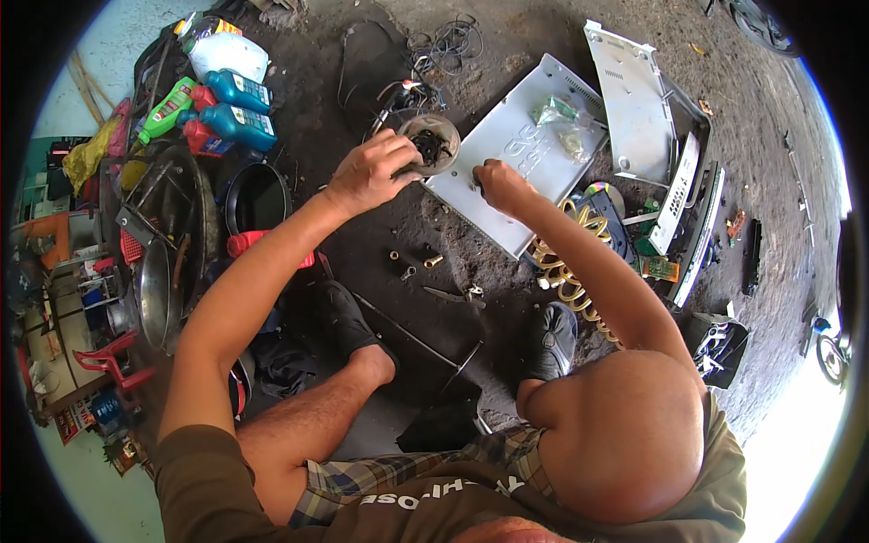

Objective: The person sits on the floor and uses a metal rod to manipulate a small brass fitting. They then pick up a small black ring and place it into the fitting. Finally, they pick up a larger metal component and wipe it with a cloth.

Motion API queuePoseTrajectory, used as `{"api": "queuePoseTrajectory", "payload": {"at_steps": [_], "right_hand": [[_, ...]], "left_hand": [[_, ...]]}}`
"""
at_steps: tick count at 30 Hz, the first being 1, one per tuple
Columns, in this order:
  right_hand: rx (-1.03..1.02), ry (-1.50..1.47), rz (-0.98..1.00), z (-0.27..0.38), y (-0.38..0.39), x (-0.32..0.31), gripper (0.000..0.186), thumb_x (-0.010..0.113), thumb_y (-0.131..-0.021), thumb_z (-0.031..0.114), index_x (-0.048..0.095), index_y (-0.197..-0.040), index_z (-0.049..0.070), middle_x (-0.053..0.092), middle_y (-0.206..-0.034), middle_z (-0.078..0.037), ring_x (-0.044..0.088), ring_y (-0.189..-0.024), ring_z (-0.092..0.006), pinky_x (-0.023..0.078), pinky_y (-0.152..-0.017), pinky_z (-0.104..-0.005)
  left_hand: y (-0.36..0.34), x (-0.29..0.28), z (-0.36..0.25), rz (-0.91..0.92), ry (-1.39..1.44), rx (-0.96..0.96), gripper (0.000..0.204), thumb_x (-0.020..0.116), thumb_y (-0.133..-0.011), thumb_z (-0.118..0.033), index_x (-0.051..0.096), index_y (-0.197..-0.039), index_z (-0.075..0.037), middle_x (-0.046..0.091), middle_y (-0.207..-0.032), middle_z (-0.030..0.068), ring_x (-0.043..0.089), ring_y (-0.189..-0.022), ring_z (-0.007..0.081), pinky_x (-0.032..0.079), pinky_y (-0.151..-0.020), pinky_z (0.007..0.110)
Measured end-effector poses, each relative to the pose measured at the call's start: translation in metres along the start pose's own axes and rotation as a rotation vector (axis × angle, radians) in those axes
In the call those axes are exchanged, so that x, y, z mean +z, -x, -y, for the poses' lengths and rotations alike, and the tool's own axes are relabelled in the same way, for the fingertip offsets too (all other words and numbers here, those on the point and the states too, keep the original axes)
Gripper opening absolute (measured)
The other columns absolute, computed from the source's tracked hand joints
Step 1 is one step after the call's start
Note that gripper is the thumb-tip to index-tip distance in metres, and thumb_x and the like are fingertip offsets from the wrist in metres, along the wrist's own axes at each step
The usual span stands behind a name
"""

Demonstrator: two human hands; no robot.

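My left hand (369, 172) is closed at the near left rim of a round, pale, bowl-like container (447, 134). Dark parts (429, 143) lie inside it; their kind is unclear. Just to the right, my right hand (505, 190) is closed over the left part of a grey metal panel (498, 131). Its fingertips are pressed together, and whatever they hold is too small and dark to make out. A clear plastic bag (563, 118) rests on the panel's far right part. Nearer to me, several small brass fittings (434, 261) and pliers (453, 296) lie on the ground.
Oil bottles (237, 125) and a black pan (257, 199) stand at left. Tangled wires (444, 45) lie beyond the container. A coiled yellow hose (572, 271) and another metal panel (629, 100) are at right. A long thin rod (403, 330) lies between my feet.
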State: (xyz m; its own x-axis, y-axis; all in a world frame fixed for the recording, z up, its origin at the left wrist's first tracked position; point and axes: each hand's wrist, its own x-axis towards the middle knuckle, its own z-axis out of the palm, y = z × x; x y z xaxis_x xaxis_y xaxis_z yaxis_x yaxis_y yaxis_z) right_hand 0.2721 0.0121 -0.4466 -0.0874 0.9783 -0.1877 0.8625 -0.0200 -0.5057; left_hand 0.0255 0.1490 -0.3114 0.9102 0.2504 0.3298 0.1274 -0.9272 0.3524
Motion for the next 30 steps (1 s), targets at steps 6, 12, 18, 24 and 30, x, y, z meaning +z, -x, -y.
{"api": "queuePoseTrajectory", "payload": {"at_steps": [6,12,18,24,30], "right_hand": [[0.056,-0.091,-0.023,0.001,-0.002,-0.012,0.017,0.066,-0.088,0.003,0.068,-0.105,-0.002,0.074,-0.101,-0.025,0.075,-0.096,-0.0416,0.061,-0.084,-0.0497],[0.368,-0.89,-0.226,-0.014,0.0,-0.055,0.013,0.076,-0.087,0.003,0.072,-0.097,-0.004,0.077,-0.084,-0.011,0.078,-0.072,-0.0182,0.062,-0.067,-0.0344],[0.033,-0.797,-0.442,0.041,0.013,-0.125,0.014,0.078,-0.09,0.005,0.073,-0.1,-0.003,0.079,-0.089,-0.012,0.077,-0.079,-0.017,0.061,-0.075,-0.0347],[-0.098,-0.559,-0.602,0.059,0.016,-0.11,0.017,0.081,-0.091,0.011,0.078,-0.105,0.002,0.079,-0.097,-0.017,0.077,-0.08,-0.0287,0.061,-0.078,-0.0393],[0.088,-0.353,-0.502,-0.009,0.028,-0.076,0.02,0.08,-0.093,0.016,0.08,-0.108,0.003,0.081,-0.094,-0.014,0.077,-0.078,-0.0241,0.061,-0.077,-0.0389]], "left_hand": [[-0.002,0.003,0.0,0.009,0.01,0.001,0.031,0.09,-0.073,-0.004,0.072,-0.098,-0.006,0.071,-0.102,0.005,0.067,-0.097,0.0283,0.057,-0.086,0.04],[-0.004,0.007,-0.001,0.005,0.022,0.017,0.032,0.09,-0.072,-0.004,0.072,-0.098,-0.005,0.071,-0.102,0.006,0.068,-0.097,0.0288,0.057,-0.087,0.04],[-0.012,0.009,-0.007,0.006,0.002,0.056,0.033,0.091,-0.071,-0.004,0.072,-0.098,-0.005,0.072,-0.103,0.0064,0.068,-0.097,0.029,0.059,-0.086,0.039],[-0.02,0.011,-0.013,-0.004,-0.009,0.082,0.033,0.091,-0.071,-0.004,0.072,-0.098,-0.004,0.072,-0.103,0.0067,0.069,-0.097,0.029,0.059,-0.085,0.039],[-0.015,0.012,-0.008,0.01,0.018,0.072,0.033,0.091,-0.071,-0.004,0.071,-0.097,-0.005,0.071,-0.102,0.0063,0.068,-0.097,0.0286,0.059,-0.085,0.04]]}}
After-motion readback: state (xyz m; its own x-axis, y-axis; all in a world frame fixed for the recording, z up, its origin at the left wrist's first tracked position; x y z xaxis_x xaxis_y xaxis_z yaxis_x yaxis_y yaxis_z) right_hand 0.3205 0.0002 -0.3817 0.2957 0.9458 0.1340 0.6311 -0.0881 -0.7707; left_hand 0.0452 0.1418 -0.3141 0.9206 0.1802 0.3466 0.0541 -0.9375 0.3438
